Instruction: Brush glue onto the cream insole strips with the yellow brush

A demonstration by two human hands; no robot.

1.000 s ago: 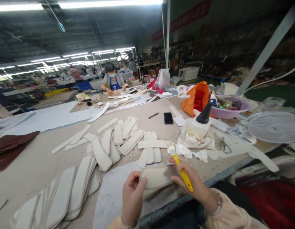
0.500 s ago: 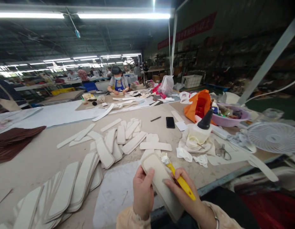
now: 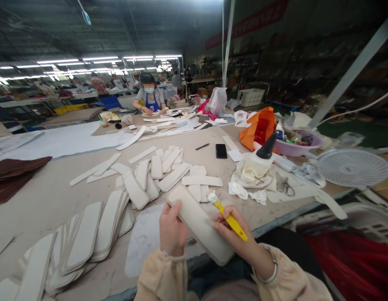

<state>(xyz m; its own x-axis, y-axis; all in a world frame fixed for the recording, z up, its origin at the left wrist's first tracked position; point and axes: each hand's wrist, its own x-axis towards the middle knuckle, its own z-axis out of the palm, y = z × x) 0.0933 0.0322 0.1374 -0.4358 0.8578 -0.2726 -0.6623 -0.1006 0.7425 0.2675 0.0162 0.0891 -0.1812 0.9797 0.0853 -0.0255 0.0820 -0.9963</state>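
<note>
No text legible: characters on the red banner [image 3: 247, 24] blurred; blue apron's [image 3: 151, 101] white mark too small.

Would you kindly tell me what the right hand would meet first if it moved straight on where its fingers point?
The right hand, gripping the yellow brush, would probably meet the pale panel first, perhaps touching it now; depth is hard to judge.

You're in a factory workshop: your worktable [image 3: 60, 200] bears heaps of matching pale pieces [image 3: 82, 238], a co-worker [image 3: 150, 100] in a blue apron [image 3: 154, 106] faces you, and far left, people [image 3: 98, 85] fill rows of tables [image 3: 30, 101] under strip lights [image 3: 101, 58].
</note>
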